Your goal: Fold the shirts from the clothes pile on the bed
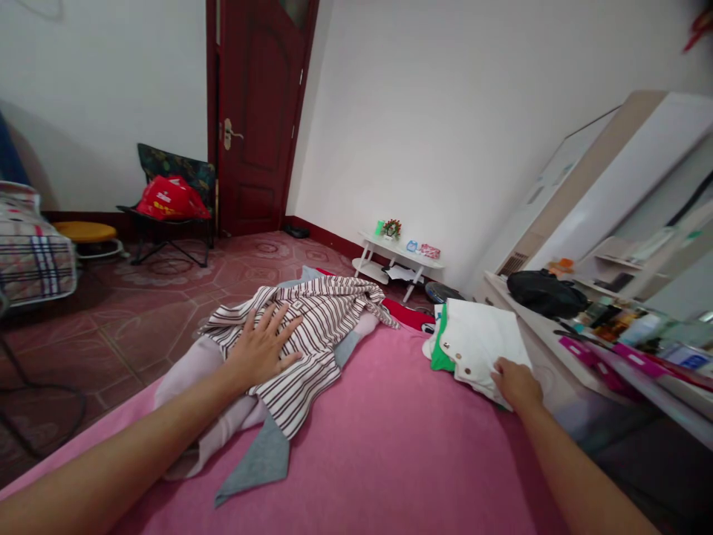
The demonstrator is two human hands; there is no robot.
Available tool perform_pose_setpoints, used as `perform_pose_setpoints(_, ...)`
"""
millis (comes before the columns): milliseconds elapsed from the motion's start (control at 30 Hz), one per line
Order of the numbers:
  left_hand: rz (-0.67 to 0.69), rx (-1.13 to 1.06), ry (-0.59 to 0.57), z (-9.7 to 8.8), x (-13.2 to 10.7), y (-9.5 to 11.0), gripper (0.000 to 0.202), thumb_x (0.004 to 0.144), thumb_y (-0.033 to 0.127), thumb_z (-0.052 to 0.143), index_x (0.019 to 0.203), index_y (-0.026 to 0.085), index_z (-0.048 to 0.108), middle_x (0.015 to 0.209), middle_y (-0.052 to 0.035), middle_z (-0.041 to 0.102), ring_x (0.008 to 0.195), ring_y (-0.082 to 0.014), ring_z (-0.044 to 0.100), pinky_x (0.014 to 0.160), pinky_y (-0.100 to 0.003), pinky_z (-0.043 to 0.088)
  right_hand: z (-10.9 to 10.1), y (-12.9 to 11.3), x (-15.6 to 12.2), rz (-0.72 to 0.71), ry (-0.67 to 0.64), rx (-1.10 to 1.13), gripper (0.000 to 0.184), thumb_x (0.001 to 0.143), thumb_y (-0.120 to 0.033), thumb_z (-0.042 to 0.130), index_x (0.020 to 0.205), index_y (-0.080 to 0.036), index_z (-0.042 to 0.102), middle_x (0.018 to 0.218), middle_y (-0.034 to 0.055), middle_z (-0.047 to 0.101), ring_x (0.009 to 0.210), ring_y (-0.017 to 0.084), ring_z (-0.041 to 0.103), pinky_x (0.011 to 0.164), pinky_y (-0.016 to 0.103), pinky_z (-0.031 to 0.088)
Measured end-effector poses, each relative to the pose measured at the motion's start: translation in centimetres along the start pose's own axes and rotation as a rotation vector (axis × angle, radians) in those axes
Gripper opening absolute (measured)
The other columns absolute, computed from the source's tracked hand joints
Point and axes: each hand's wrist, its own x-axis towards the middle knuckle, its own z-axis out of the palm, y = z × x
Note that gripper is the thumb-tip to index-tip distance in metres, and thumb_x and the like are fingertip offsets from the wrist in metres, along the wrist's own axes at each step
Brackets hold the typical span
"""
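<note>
My left hand (266,345) lies flat with spread fingers on a brown-and-white striped shirt (317,327). Under that shirt are a grey garment (259,464) and a pale pink one (192,379), all loosely heaped on the pink bed cover (384,446). To the right, my right hand (517,383) has its fingers closed on the near edge of a folded white garment (484,334) with snap buttons. This garment rests on top of a green one (440,349) at the bed's right edge.
Red clothing (409,313) lies at the bed's far edge. A dressing table (549,327) with a black bag (546,293) and bottles runs along the right. Beyond the bed stand a low white table (404,253) and a folding chair (178,167) bearing a red bag (172,198).
</note>
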Motion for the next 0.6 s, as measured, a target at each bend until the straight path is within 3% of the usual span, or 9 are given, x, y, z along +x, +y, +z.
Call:
perform_pose_setpoints(100, 0.011, 0.016, 0.015, 0.1, -0.1, 0.2, 0.066, 0.087, 0.060, 0.045, 0.145, 0.027, 0.038, 0.156, -0.0117, 0.023, 0.141, -0.0361, 0.019, 0.111, -0.058, 0.000, -1.5, -3.6, -1.0, -0.014, -0.049, 0.096, 0.016, 0.073, -0.016, 0.056, 0.060, -0.020, 0.049, 0.068, 0.0063, 0.058, 0.082, 0.028, 0.060, 0.071, 0.037, 0.041)
perform_pose_setpoints(167, 0.011, 0.025, 0.020, 0.4, -0.2, 0.1, 0.067, 0.087, 0.061, 0.045, 0.144, 0.026, 0.038, 0.155, -0.0125, 0.024, 0.141, -0.0369, 0.020, 0.111, -0.059, 0.001, -2.4, -7.0, -3.8, -0.078, -0.089, 0.193, 0.014, 0.074, -0.018, 0.056, 0.062, -0.019, 0.051, 0.068, 0.0042, 0.059, 0.075, 0.023, 0.059, 0.068, 0.033, 0.042)
perform_pose_setpoints(267, 0.018, 0.032, 0.027, 0.9, -0.1, -0.3, 0.070, 0.087, 0.064, 0.043, 0.144, 0.025, 0.038, 0.155, -0.0136, 0.024, 0.140, -0.0378, 0.020, 0.111, -0.060, 0.002, -4.1, -12.6, -12.2, -0.277, -0.220, 0.424, 0.011, 0.077, -0.027, 0.057, 0.071, -0.018, 0.056, 0.070, -0.0004, 0.062, 0.067, 0.015, 0.058, 0.062, 0.024, 0.043)
perform_pose_setpoints(333, 0.032, 0.027, 0.026, 1.0, 0.0, -0.5, 0.070, 0.087, 0.064, 0.042, 0.144, 0.024, 0.039, 0.155, -0.0132, 0.024, 0.141, -0.0376, 0.020, 0.111, -0.060, 0.002, -5.6, -15.6, -19.2, -0.574, -0.487, 0.771, 0.010, 0.076, -0.026, 0.061, 0.074, -0.017, 0.059, 0.072, -0.0008, 0.063, 0.069, 0.013, 0.058, 0.061, 0.021, 0.042)
perform_pose_setpoints(400, 0.052, -0.002, 0.008, 0.4, -0.3, 0.1, 0.071, 0.088, 0.064, 0.041, 0.143, 0.021, 0.041, 0.155, -0.0137, 0.024, 0.142, -0.0369, 0.017, 0.112, -0.059, 0.004, -7.4, -17.4, -24.7, -0.829, -0.789, 0.905, 0.011, 0.074, -0.028, 0.066, 0.070, -0.017, 0.063, 0.068, -0.0029, 0.062, 0.063, 0.010, 0.057, 0.056, 0.017, 0.040)
perform_pose_setpoints(433, 0.069, -0.032, -0.011, -0.1, -0.6, 0.7, 0.071, 0.088, 0.064, 0.040, 0.143, 0.019, 0.041, 0.155, -0.0143, 0.024, 0.143, -0.0363, 0.016, 0.113, -0.058, 0.006, -8.2, -17.8, -26.3, -0.920, -0.836, 0.962, 0.013, 0.074, -0.030, 0.068, 0.070, -0.018, 0.064, 0.068, -0.0031, 0.062, 0.063, 0.010, 0.057, 0.056, 0.017, 0.040)
perform_pose_setpoints(467, 0.095, -0.073, -0.039, -0.9, -1.1, 1.6, 0.071, 0.089, 0.064, 0.038, 0.143, 0.019, 0.041, 0.155, -0.0146, 0.025, 0.143, -0.0358, 0.015, 0.113, -0.057, 0.008, -8.8, -17.8, -26.9, -0.951, -0.811, 0.989, 0.014, 0.074, -0.031, 0.069, 0.071, -0.019, 0.066, 0.071, -0.0025, 0.064, 0.064, 0.010, 0.058, 0.058, 0.018, 0.041)
perform_pose_setpoints(500, 0.136, -0.125, -0.078, -1.8, -1.8, 2.7, 0.069, 0.089, 0.064, 0.037, 0.142, 0.019, 0.043, 0.155, -0.0140, 0.025, 0.143, -0.0354, 0.014, 0.113, -0.057, 0.011, -9.0, -17.6, -26.7, -0.929, -0.704, 1.006, 0.013, 0.075, -0.032, 0.069, 0.073, -0.019, 0.066, 0.075, -0.0012, 0.065, 0.069, 0.011, 0.059, 0.063, 0.019, 0.043)
perform_pose_setpoints(600, 0.310, -0.317, -0.246, -4.9, -4.8, 6.9, 0.061, 0.090, 0.063, 0.038, 0.134, 0.024, 0.053, 0.153, -0.0110, 0.030, 0.143, -0.0358, 0.015, 0.114, -0.056, 0.012, -6.9, -15.5, -22.6, -0.633, -0.178, 0.933, 0.011, 0.080, -0.027, 0.060, 0.087, -0.020, 0.065, 0.100, 0.0055, 0.066, 0.097, 0.019, 0.059, 0.085, 0.029, 0.044)
